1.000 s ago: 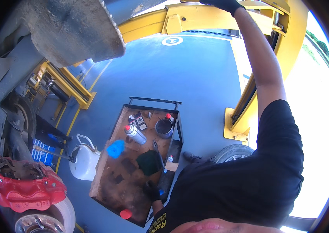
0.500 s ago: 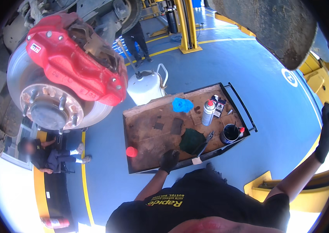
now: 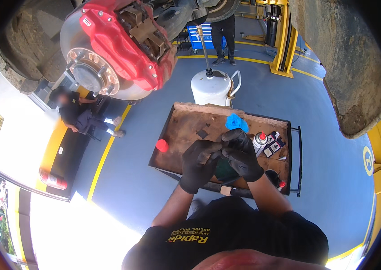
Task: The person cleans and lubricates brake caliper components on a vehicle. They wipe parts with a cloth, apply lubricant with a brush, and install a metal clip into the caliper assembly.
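Note:
My black-gloved left hand (image 3: 198, 165) and right hand (image 3: 243, 155) are together above a cart lined with brown cardboard (image 3: 181, 127). Their fingers are curled and pinched toward each other; anything between the fingertips is too small or hidden to make out. Beneath them lies a dark green cloth (image 3: 225, 172), partly covered. A crumpled blue cloth or glove (image 3: 236, 122) is just beyond my right hand. To its right stand a red-tipped spray can (image 3: 260, 143) and a small dark box (image 3: 273, 145). A red cap (image 3: 162, 145) sits at the cart's left side.
A red brake caliper (image 3: 123, 49) and its disc (image 3: 75, 33) hang at upper left. Rusty vehicle bodywork (image 3: 352, 72) hangs at upper right. Behind the cart is a white tank (image 3: 210, 87). One person (image 3: 80, 110) sits at left; another (image 3: 223, 36) stands at the back.
My right hand has come from the far right to meet my left hand over the cart. My left hand has lifted from the cart's near edge. The view has turned right.

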### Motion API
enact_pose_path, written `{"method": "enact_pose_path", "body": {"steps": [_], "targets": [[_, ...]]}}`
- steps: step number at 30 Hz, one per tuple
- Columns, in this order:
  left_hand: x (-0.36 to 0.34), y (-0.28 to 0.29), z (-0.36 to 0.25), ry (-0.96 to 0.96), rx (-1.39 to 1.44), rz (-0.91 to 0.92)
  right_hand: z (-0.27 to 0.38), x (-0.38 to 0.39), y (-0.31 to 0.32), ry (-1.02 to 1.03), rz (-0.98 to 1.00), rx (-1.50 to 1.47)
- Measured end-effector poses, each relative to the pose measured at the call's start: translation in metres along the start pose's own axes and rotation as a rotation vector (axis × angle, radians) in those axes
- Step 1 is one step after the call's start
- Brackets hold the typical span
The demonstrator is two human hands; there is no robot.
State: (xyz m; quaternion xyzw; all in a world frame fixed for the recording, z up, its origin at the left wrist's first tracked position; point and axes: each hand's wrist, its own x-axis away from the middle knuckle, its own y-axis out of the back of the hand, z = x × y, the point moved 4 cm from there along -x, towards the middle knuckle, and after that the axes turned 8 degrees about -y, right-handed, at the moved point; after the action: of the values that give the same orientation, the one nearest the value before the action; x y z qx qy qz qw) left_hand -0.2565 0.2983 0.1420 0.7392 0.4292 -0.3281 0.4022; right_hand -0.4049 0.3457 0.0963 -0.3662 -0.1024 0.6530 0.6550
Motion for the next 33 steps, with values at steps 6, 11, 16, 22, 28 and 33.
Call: {"method": "enact_pose_path", "body": {"steps": [6, 11, 16, 22, 28, 33], "targets": [[0.003, 0.019, -0.005, 0.184, 0.07, -0.03, -0.002, -0.022, -0.009, -0.128, 0.082, 0.078], [-0.031, 0.032, -0.015, 0.066, -0.133, 0.061, 0.002, -0.047, -0.017, -0.11, 0.145, 0.101], [-0.08, 0.053, -0.021, -0.033, -0.269, 0.123, 0.035, -0.087, -0.048, -0.005, 0.238, 0.159], [-0.152, 0.081, -0.053, -0.414, -0.604, -0.049, 0.084, -0.153, -0.081, 0.067, 0.416, 0.017], [-0.237, 0.16, -0.072, -0.39, -0.829, -0.353, 0.157, -0.293, -0.122, 0.218, 0.463, -0.026], [-0.255, 0.167, -0.059, -0.386, -0.931, -0.302, 0.159, -0.375, -0.142, 0.01, 0.465, 0.156]]}}
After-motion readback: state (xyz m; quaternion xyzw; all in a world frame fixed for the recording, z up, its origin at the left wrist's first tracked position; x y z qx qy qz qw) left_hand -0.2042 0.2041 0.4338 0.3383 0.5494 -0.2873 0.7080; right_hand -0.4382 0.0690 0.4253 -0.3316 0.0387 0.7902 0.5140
